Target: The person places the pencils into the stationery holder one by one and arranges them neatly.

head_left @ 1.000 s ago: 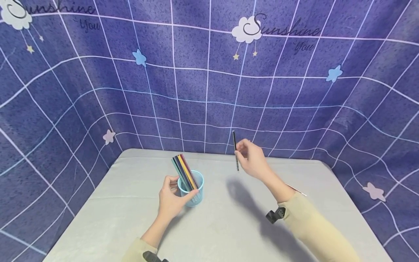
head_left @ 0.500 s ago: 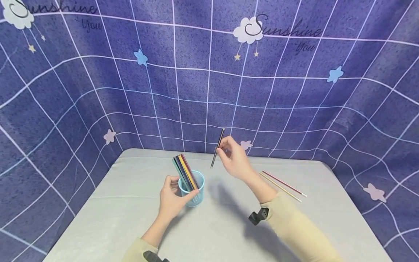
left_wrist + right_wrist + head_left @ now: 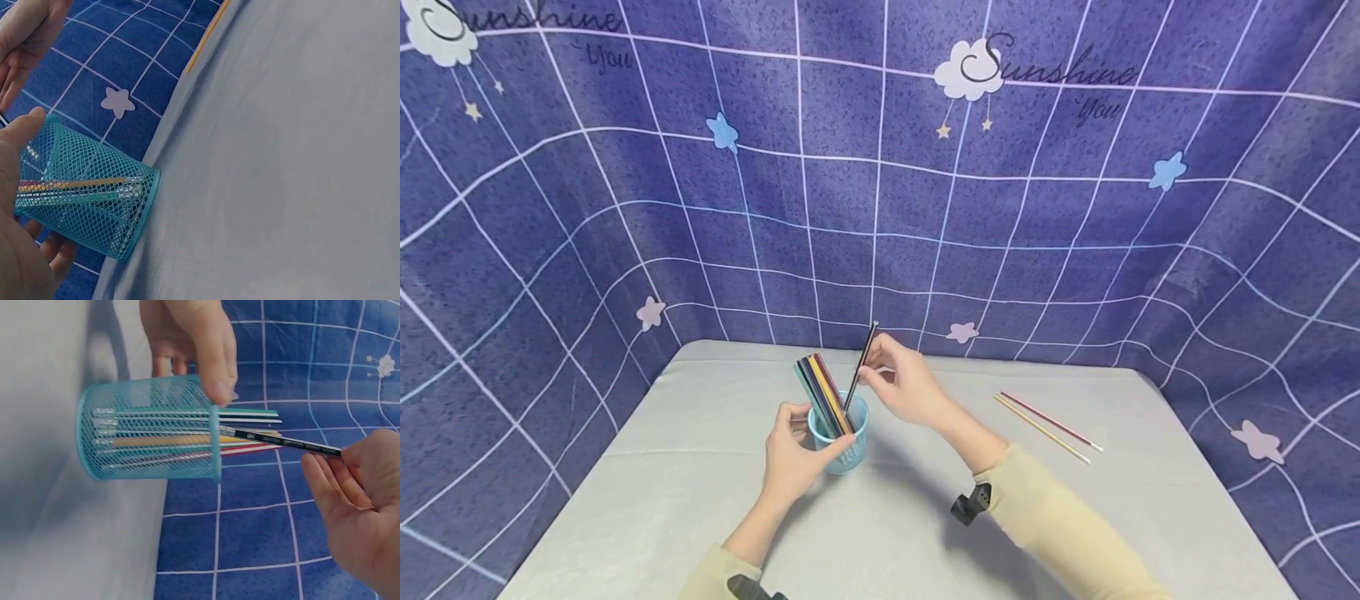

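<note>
A light-blue mesh pen cup [image 3: 855, 450] stands on the table, with several coloured pencils [image 3: 824, 392] leaning left inside it. My left hand [image 3: 793, 458] grips the cup from its left side, thumb across the near rim. Between thumb and fingers, my right hand [image 3: 906, 385] pinches a black pencil [image 3: 862, 358], tilted with its upper end to the right. The right wrist view puts the lower, silvery end of that black pencil [image 3: 275, 439] at the cup's mouth, beside the other pencils. My right fingers stay outside the cup.
On the right side of the table [image 3: 925, 517] lie a red pencil [image 3: 1051, 421] and a yellow pencil [image 3: 1041, 428], side by side and slanted. A blue curtain [image 3: 820, 208] with a white grid hangs behind the table and along its sides.
My right hand has moved left with the black pencil and lowered its end into the cup's mouth. The red and yellow pencils have come into view. The left hand and cup have barely moved.
</note>
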### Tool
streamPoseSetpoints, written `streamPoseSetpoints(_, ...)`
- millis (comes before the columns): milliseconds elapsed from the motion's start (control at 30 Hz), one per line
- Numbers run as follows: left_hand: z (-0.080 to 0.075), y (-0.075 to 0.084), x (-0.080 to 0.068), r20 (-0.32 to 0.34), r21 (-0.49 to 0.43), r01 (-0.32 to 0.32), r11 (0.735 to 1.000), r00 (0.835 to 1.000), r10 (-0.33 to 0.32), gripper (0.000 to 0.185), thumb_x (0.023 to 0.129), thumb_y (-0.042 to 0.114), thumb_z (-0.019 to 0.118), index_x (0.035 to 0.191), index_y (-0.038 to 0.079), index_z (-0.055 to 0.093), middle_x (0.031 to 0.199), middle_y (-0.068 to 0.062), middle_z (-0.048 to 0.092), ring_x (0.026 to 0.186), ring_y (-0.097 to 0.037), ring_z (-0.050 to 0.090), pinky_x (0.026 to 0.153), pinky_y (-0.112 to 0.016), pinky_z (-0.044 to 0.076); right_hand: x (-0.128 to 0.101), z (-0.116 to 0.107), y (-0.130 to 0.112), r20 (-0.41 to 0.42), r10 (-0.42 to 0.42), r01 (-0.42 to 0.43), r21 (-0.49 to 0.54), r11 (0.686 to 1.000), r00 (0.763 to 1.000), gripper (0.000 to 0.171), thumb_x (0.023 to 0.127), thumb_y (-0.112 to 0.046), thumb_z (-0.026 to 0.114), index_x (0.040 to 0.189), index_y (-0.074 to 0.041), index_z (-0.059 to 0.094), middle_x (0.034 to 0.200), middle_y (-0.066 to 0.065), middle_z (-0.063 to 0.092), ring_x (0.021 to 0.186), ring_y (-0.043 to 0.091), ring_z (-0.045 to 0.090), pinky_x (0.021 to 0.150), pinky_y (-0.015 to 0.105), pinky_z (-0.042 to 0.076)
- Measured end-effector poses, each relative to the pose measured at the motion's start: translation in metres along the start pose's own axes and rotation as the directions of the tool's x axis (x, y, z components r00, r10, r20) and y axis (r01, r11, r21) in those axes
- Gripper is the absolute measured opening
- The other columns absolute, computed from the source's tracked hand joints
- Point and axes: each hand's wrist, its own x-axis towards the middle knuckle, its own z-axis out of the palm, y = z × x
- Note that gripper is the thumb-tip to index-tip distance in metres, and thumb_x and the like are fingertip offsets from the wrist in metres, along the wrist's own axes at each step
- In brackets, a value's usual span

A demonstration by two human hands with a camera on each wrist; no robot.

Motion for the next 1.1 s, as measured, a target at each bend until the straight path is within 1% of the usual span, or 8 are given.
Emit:
streamPoseSetpoints(67,0.000,0.000,0.000,0.002,-0.002,-0.001,1.000,1.000,0.001,0.076,0.071,0.027,0.101,0.125,0.002,0.054,0.129,-0.017,0.069,0.112,-0.035,0.072,0.104,-0.054,0.062,0.001,0.004,0.001,0.047,0.011,-0.010,-0.033,0.999,0.999,0.009,0.101,0.002,0.066,0.105,-0.001,0.058,0.101,0.017,0.075,0.095,0.029,0.078,0.086,0.023,0.066)
streamPoseSetpoints(200,0.000,-0.001,0.000,0.001,-0.002,-0.007,1.000,1.000,0.007,0.076,0.071,0.026,0.102,0.125,0.001,0.054,0.127,-0.017,0.069,0.111,-0.034,0.072,0.103,-0.053,0.062,0.003,0.011,0.004,0.143,0.029,-0.009,-0.136,0.991,0.989,0.009,0.100,-0.003,0.070,0.103,-0.004,0.061,0.100,0.012,0.077,0.095,0.024,0.077,0.083,0.019,0.065)
streamPoseSetpoints(400,0.000,0.000,0.000,0.004,-0.006,-0.005,1.000,1.000,0.005,0.076,0.071,0.027,0.101,0.125,0.002,0.054,0.128,-0.018,0.069,0.111,-0.035,0.072,0.103,-0.053,0.062,0.007,0.020,0.012,0.241,0.065,0.009,-0.293,0.956,0.968,0.010,0.100,-0.011,0.074,0.103,-0.008,0.065,0.099,0.006,0.079,0.093,0.017,0.076,0.081,0.016,0.062)
streamPoseSetpoints(500,-0.001,0.000,0.000,0.009,0.001,-0.003,1.000,1.000,0.002,0.076,0.072,0.027,0.101,0.125,0.002,0.053,0.129,-0.018,0.069,0.111,-0.035,0.072,0.103,-0.055,0.062,0.010,0.023,0.014,0.258,0.063,0.028,-0.336,0.941,0.964,0.009,0.099,-0.012,0.075,0.101,-0.009,0.067,0.097,0.004,0.079,0.091,0.016,0.077,0.082,0.017,0.062)
streamPoseSetpoints(667,-0.001,-0.001,0.000,0.012,0.008,0.000,1.000,1.000,0.000,0.076,0.072,0.028,0.101,0.125,0.003,0.053,0.128,-0.018,0.069,0.111,-0.035,0.071,0.102,-0.056,0.062,0.012,0.027,0.013,0.266,0.042,0.058,-0.355,0.933,0.963,0.008,0.098,-0.010,0.076,0.099,-0.008,0.068,0.096,0.005,0.080,0.090,0.017,0.078,0.084,0.018,0.063)
streamPoseSetpoints(833,-0.002,-0.001,0.001,0.023,0.008,0.011,1.000,1.000,-0.011,0.077,0.071,0.028,0.102,0.126,0.003,0.053,0.127,-0.018,0.069,0.112,-0.034,0.071,0.103,-0.054,0.062,0.014,0.026,0.011,0.281,0.059,0.049,-0.362,0.931,0.958,0.008,0.097,-0.009,0.076,0.098,-0.007,0.068,0.095,0.006,0.080,0.089,0.017,0.078,0.083,0.018,0.063)
streamPoseSetpoints(1000,-0.004,0.000,0.002,0.031,-0.001,0.017,1.000,0.999,-0.017,0.077,0.071,0.028,0.102,0.126,0.002,0.053,0.127,-0.018,0.069,0.113,-0.034,0.071,0.104,-0.055,0.061,0.015,0.028,0.010,0.306,0.091,0.036,-0.388,0.921,0.948,0.009,0.097,-0.010,0.077,0.097,-0.008,0.068,0.094,0.006,0.081,0.088,0.017,0.078,0.081,0.018,0.063)
streamPoseSetpoints(1100,-0.005,0.001,0.002,0.042,-0.001,0.023,1.000,0.999,-0.023,0.077,0.072,0.029,0.101,0.126,0.003,0.053,0.127,-0.018,0.069,0.114,-0.034,0.071,0.105,-0.056,0.061,0.016,0.032,0.013,0.302,0.101,0.032,-0.407,0.913,0.948,0.009,0.096,-0.011,0.078,0.095,-0.009,0.069,0.093,0.005,0.081,0.087,0.016,0.078,0.079,0.017,0.062)
